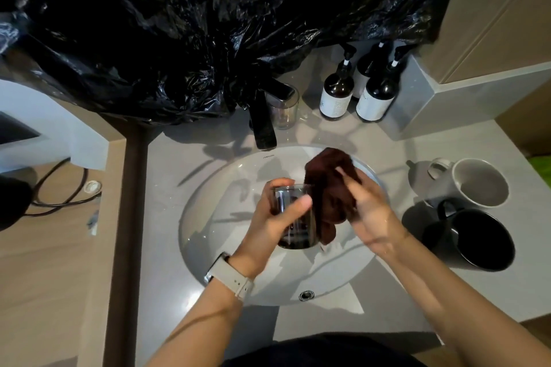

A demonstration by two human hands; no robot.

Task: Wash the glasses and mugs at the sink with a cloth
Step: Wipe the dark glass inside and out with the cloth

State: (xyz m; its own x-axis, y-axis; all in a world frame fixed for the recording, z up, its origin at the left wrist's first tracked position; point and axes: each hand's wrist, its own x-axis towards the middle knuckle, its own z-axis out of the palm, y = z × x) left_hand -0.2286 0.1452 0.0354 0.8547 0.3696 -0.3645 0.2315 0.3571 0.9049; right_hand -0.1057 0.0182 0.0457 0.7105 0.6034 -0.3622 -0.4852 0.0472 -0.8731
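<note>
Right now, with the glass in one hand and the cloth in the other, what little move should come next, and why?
Probably push the dark cloth down into the glass and twist. The left hand grips the glass over the sink, and the right hand holds the cloth against its side and rim, seemingly not yet inside. The tap shows no running water.
</note>
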